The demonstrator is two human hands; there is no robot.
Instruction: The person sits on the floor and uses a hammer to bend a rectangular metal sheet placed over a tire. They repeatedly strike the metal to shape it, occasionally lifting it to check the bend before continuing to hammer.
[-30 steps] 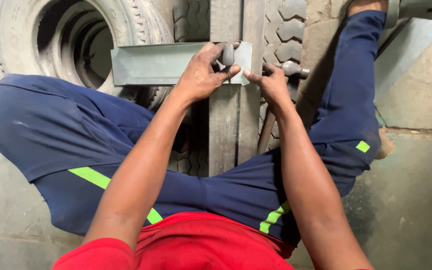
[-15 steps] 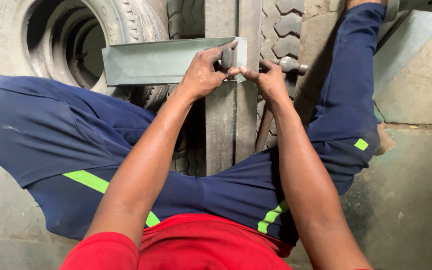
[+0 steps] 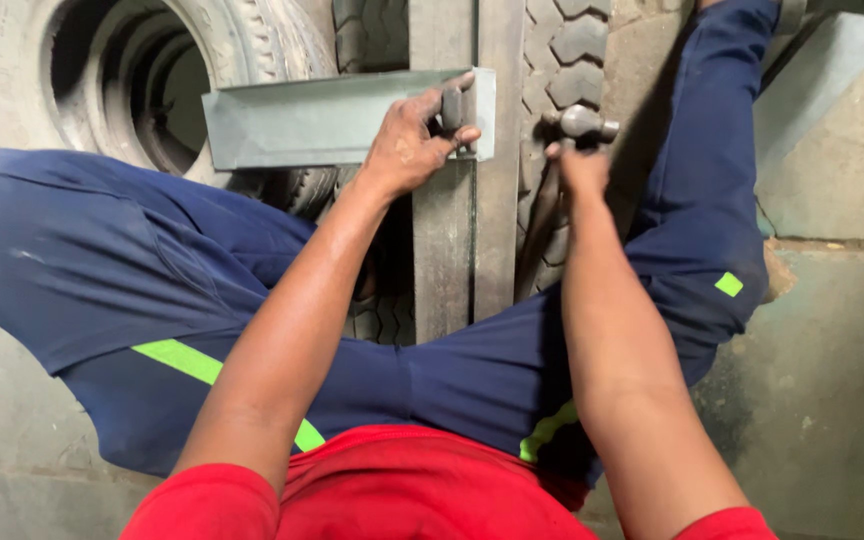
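Grey angle bar [image 3: 322, 120] gripped by left hand [image 3: 414, 140]; right hand [image 3: 580, 172] clutches hammer [image 3: 577, 125].

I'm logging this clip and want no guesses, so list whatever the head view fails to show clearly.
- Hammer: only the head shows; the right hand covers the grip.
- Small tool held against the grey angle bar: the left hand wraps it, so its tip is hidden.
- Upright steel bar: the lower end is behind the legs.
- Tyre: cut off by the top and left edges.
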